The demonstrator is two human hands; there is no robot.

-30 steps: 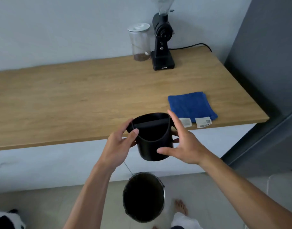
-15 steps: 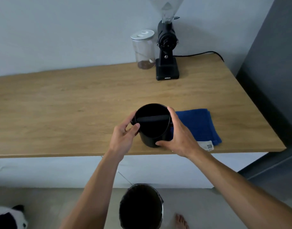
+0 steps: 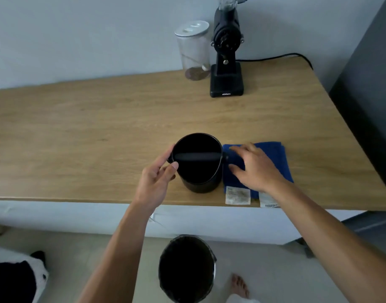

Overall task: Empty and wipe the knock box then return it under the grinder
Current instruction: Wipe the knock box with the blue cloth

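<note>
Head camera, looking down at a wooden counter (image 3: 100, 132) that fills the middle of the frame. Just below centre, a black knock box (image 3: 198, 171) stands upright near the counter's front edge, its opening facing up and a dark bar crossing its mouth. The left hand (image 3: 153, 184) is at the box's left side, thumb on the rim and fingers curled at the wall; whether it grips firmly cannot be told. The right hand (image 3: 254, 169) is off the box, fingers spread wide and holding nothing, hovering over a folded blue cloth (image 3: 277, 158) that lies just beside the box on its right. Two white labels hang from the cloth's near edge.

At the upper centre-right, against the wall, stands a black grinder (image 3: 227, 62), well apart from the box. A clear lidded jar (image 3: 194, 49) sits just to its left. At the bottom centre, on the floor, is an open dark bin (image 3: 186, 270), with a bare foot (image 3: 240, 285) to its right.
</note>
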